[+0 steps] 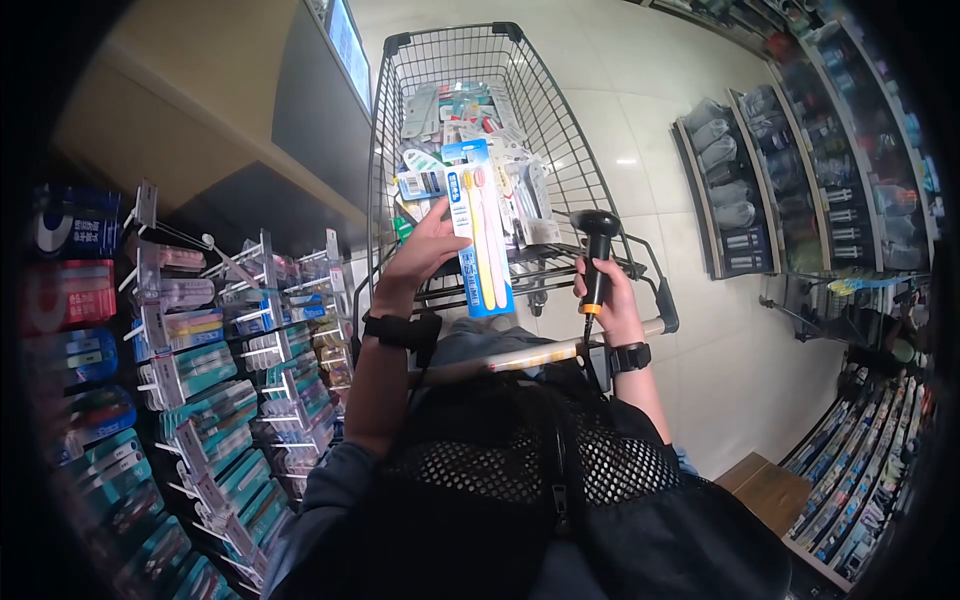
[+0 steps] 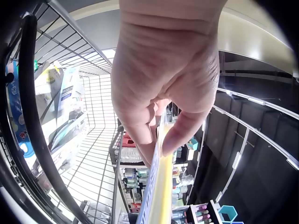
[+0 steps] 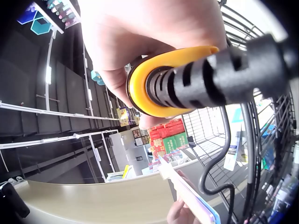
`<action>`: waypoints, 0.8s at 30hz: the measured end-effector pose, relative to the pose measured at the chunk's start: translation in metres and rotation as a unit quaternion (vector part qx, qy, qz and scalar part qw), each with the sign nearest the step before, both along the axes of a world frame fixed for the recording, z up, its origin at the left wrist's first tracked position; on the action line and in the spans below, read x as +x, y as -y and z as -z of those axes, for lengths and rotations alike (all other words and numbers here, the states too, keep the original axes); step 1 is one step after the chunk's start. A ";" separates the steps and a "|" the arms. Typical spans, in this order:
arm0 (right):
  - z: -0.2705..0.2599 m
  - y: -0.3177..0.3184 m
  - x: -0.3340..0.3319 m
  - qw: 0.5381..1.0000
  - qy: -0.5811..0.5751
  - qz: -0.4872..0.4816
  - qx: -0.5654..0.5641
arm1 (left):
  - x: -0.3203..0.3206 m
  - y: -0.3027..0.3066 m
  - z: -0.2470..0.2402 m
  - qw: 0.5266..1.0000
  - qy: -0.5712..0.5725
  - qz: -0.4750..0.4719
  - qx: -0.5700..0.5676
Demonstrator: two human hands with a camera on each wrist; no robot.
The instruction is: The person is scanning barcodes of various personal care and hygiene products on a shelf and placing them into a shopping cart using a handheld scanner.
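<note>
A blue-and-white blister pack of toothbrushes (image 1: 478,240), one yellow and one pink handle showing, is held up over the cart's near end. My left hand (image 1: 425,252) pinches its left edge; in the left wrist view the thumb and fingers grip the pack (image 2: 161,186) edge-on. To the right, my right hand (image 1: 617,300) grips the black handle of a handheld barcode scanner (image 1: 597,228), its head up and a cable running down. The right wrist view shows the scanner's yellow base ring (image 3: 145,88) and ribbed cable sleeve, with the pack beyond it.
A wire shopping cart (image 1: 575,135) stands ahead, with many packaged goods (image 1: 465,115) piled inside. Its push bar (image 1: 540,357) crosses before me. Toothbrush racks (image 1: 215,400) line the left, below a tan counter (image 1: 200,110). More shelves (image 1: 730,190) stand right.
</note>
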State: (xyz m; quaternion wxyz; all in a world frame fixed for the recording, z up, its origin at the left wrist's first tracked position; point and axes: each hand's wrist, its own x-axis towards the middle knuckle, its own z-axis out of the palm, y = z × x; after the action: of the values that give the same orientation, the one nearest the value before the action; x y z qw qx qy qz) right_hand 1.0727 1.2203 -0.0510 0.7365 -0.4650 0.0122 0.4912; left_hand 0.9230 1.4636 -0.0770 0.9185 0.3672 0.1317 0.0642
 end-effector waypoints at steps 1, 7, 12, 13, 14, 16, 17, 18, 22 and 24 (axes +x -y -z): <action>0.000 0.000 0.000 1.000 0.008 0.006 -0.001 | 0.000 -0.001 0.002 1.000 -0.002 0.004 0.005; 0.003 0.000 0.000 1.000 0.015 0.006 -0.001 | -0.001 -0.004 0.004 0.999 -0.031 -0.007 0.005; 0.003 -0.001 0.000 1.000 0.010 0.002 -0.001 | 0.000 -0.005 0.011 0.999 -0.042 -0.014 -0.001; 0.002 -0.001 0.000 1.000 0.009 0.003 -0.003 | 0.000 -0.004 0.008 0.999 -0.040 -0.017 0.000; 0.002 -0.001 -0.001 1.000 0.009 0.005 -0.005 | 0.000 -0.004 0.005 0.999 -0.041 -0.017 -0.001; 0.003 -0.001 0.000 1.000 0.009 0.005 -0.004 | -0.001 -0.005 -0.003 0.997 -0.070 -0.006 0.028; 0.003 -0.001 0.000 1.000 0.010 0.004 -0.003 | -0.001 -0.005 -0.002 0.997 -0.070 -0.006 0.028; 0.004 0.000 0.001 1.000 0.010 0.004 -0.003 | 0.000 -0.004 0.000 0.998 -0.060 -0.012 0.017; 0.005 0.001 0.003 1.000 -0.009 -0.002 0.014 | 0.000 -0.005 0.001 0.998 -0.063 -0.019 0.011; 0.005 0.001 0.003 1.000 -0.009 -0.002 0.011 | 0.000 -0.006 0.007 0.998 -0.056 -0.022 0.003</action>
State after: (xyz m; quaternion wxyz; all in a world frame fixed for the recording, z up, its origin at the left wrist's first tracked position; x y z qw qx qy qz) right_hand 1.0752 1.2191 -0.0560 0.7405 -0.4523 0.0130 0.4969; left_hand 0.9226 1.4694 -0.0841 0.9071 0.3698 0.1905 0.0645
